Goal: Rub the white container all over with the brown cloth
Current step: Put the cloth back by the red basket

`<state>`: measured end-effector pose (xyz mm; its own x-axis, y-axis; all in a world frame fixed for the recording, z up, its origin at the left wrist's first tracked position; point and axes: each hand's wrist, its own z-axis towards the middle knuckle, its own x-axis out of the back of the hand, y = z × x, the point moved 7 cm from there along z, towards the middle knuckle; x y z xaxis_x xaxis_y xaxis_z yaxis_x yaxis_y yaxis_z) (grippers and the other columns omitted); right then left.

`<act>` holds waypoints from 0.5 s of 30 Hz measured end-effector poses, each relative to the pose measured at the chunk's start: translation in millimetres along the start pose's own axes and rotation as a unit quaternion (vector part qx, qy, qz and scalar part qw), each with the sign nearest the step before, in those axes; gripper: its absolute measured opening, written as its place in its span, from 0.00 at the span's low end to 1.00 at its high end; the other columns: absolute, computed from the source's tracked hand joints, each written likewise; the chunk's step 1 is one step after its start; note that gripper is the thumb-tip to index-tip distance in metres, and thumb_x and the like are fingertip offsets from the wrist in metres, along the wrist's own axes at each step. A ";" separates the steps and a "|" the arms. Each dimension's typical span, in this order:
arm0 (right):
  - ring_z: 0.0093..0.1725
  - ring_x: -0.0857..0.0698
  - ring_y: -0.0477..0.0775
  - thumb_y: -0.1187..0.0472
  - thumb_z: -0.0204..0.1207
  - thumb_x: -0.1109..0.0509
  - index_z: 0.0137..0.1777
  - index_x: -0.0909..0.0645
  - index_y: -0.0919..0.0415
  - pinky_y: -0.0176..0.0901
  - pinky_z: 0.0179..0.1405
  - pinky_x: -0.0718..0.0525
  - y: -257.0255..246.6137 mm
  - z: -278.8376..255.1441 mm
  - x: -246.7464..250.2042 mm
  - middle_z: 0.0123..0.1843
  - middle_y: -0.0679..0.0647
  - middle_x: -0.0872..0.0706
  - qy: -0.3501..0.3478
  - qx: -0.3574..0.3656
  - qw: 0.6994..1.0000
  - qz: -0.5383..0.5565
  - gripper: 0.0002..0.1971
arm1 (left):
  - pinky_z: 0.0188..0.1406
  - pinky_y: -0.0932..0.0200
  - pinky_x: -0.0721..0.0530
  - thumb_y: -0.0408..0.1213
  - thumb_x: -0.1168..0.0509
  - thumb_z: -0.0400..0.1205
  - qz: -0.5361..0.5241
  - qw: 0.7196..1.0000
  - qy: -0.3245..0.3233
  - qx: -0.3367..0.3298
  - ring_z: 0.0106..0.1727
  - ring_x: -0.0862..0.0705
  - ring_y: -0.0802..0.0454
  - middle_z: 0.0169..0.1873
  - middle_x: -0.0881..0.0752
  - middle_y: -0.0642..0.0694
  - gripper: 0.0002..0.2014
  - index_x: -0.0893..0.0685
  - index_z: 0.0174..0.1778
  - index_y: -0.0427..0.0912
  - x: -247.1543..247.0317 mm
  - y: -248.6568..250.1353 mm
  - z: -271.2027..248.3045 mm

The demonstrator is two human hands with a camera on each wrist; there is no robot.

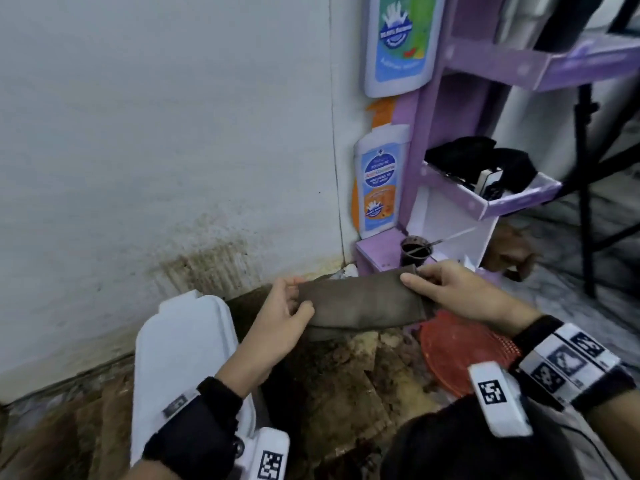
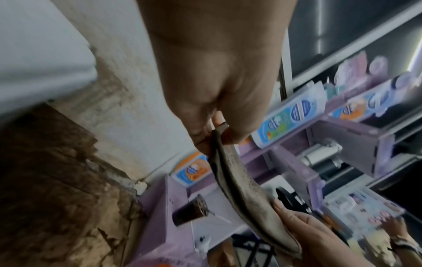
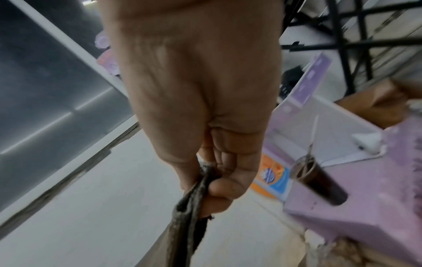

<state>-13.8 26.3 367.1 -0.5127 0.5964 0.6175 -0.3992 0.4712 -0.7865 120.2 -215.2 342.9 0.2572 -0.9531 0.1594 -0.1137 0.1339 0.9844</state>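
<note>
Both my hands hold the brown cloth (image 1: 360, 301) stretched flat in the air above the dirty floor. My left hand (image 1: 289, 304) pinches its left end between thumb and fingers. My right hand (image 1: 429, 280) pinches the right end. The left wrist view shows the cloth (image 2: 237, 182) hanging from my left hand (image 2: 217, 133) toward the other hand. In the right wrist view my right hand (image 3: 212, 178) grips the bunched cloth edge (image 3: 191, 204). The white container (image 1: 187, 358) lies on the floor at lower left, under my left forearm, apart from the cloth.
A purple cardboard display stand (image 1: 450, 174) with printed bottle cutouts rises at the right against the white wall (image 1: 156, 133). A dark cup (image 1: 415, 252) with a straw sits on its base. A red mesh piece (image 1: 460, 344) lies below my right wrist. Black stand legs (image 1: 588, 202) are far right.
</note>
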 end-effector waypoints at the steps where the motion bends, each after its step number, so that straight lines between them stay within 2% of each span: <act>1: 0.33 0.23 0.49 0.30 0.79 0.34 0.42 0.15 0.71 0.48 0.35 0.29 18.5 -4.7 16.5 0.32 0.60 0.19 0.015 -0.015 1.000 -0.002 0.37 | 0.53 0.66 0.14 0.26 0.39 0.91 0.006 1.000 -0.014 -0.006 0.61 0.13 0.51 0.61 0.15 0.44 0.13 0.24 0.67 0.48 -19.9 2.8 11.7; 2: 0.33 0.24 0.49 0.28 0.77 0.34 0.42 0.16 0.72 0.50 0.35 0.30 37.2 -10.8 31.1 0.32 0.58 0.21 0.029 -0.036 0.999 -0.003 0.39 | 0.53 0.64 0.14 0.26 0.38 0.91 0.013 0.999 -0.029 -0.010 0.60 0.13 0.50 0.60 0.15 0.43 0.13 0.24 0.66 0.49 -40.1 3.0 23.9; 3: 0.32 0.25 0.49 0.31 0.79 0.33 0.40 0.18 0.72 0.51 0.34 0.30 57.3 -18.2 42.4 0.31 0.56 0.22 0.044 -0.055 0.998 0.002 0.37 | 0.52 0.63 0.14 0.26 0.37 0.91 0.024 0.999 -0.045 -0.014 0.59 0.13 0.49 0.60 0.15 0.42 0.14 0.24 0.65 0.51 -60.3 1.6 35.8; 6: 0.29 0.26 0.48 0.44 0.85 0.32 0.35 0.20 0.68 0.51 0.33 0.30 113.8 -51.0 59.6 0.28 0.51 0.24 0.078 -0.132 0.988 0.004 0.27 | 0.49 0.64 0.15 0.28 0.35 0.90 0.096 0.990 -0.093 -0.034 0.55 0.13 0.48 0.56 0.15 0.45 0.15 0.24 0.64 0.53 -120.0 -7.2 70.4; 9: 0.27 0.25 0.45 0.54 0.88 0.32 0.33 0.21 0.62 0.38 0.29 0.30 169.3 -86.9 55.8 0.25 0.44 0.22 0.096 -0.206 0.970 0.084 0.21 | 0.42 0.75 0.21 0.30 0.33 0.89 0.215 0.963 -0.147 -0.071 0.46 0.18 0.59 0.49 0.22 0.56 0.15 0.26 0.69 0.47 -181.5 -21.6 98.9; 11: 0.25 0.21 0.40 0.59 0.88 0.34 0.33 0.21 0.60 0.31 0.27 0.27 206.1 -106.0 44.4 0.23 0.42 0.19 0.119 -0.246 0.952 0.135 0.19 | 0.41 0.77 0.24 0.30 0.33 0.89 0.258 0.947 -0.177 -0.075 0.45 0.21 0.61 0.49 0.22 0.55 0.16 0.25 0.72 0.42 -218.0 -41.4 113.1; 12: 0.26 0.18 0.37 0.59 0.88 0.34 0.35 0.18 0.59 0.30 0.29 0.23 225.9 -114.9 36.5 0.24 0.41 0.16 0.133 -0.262 0.944 0.147 0.18 | 0.42 0.76 0.25 0.30 0.32 0.89 0.270 0.941 -0.192 -0.069 0.46 0.21 0.59 0.51 0.22 0.52 0.17 0.24 0.73 0.40 -234.7 -55.5 119.4; 13: 0.30 0.14 0.37 0.58 0.88 0.34 0.39 0.15 0.58 0.33 0.33 0.18 246.1 -123.1 26.6 0.28 0.41 0.11 0.150 -0.278 0.938 0.145 0.16 | 0.44 0.74 0.27 0.29 0.32 0.88 0.280 0.936 -0.204 -0.062 0.49 0.22 0.56 0.53 0.22 0.50 0.17 0.24 0.73 0.39 -250.1 -71.5 124.8; 15: 0.42 0.07 0.50 0.52 0.88 0.33 0.48 0.10 0.58 0.54 0.45 0.09 291.4 -138.0 2.3 0.40 0.49 0.06 0.179 -0.312 0.923 0.133 0.14 | 0.48 0.70 0.28 0.28 0.32 0.88 0.297 0.926 -0.227 -0.047 0.51 0.23 0.54 0.53 0.22 0.48 0.17 0.22 0.73 0.39 -277.2 -109.4 136.4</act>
<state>-26.5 254.6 139.8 -0.2000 0.8691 0.4523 0.2779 0.4930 -0.8245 -69.6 -2.6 180.9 -0.2569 -0.7165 0.6486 -0.0161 0.6741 0.7384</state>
